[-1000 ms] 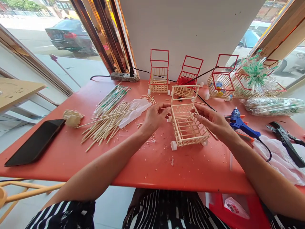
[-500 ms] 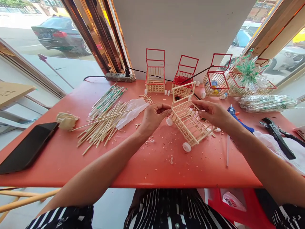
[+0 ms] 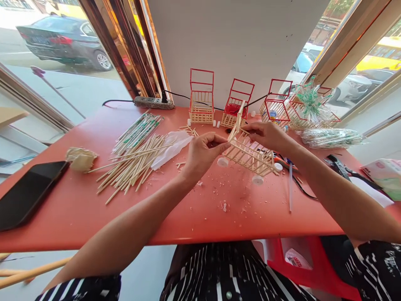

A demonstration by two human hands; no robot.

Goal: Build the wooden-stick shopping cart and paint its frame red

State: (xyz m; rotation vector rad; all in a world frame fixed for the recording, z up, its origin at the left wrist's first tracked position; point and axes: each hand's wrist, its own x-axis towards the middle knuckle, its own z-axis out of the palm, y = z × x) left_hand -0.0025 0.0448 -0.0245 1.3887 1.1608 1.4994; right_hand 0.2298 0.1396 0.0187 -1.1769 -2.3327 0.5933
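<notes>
Head view: you are holding the unpainted stick cart tilted just above the red surface, your left hand pinching its near edge and your right hand gripping its frame. Thin glued wooden slats are risking a snap under squeezing; round white wheels could be detaching. Loose sticks are lying left.

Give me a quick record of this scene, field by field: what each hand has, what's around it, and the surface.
Left hand: grip on the near end of the wooden stick cart
Right hand: grip on the cart's top edge
Cart: lifted and tilted, white wheels toward the camera
Left of hands: loose bamboo sticks, dark tablet
Back row: red-framed carts
Surface: red table strewn with wood bits
</notes>
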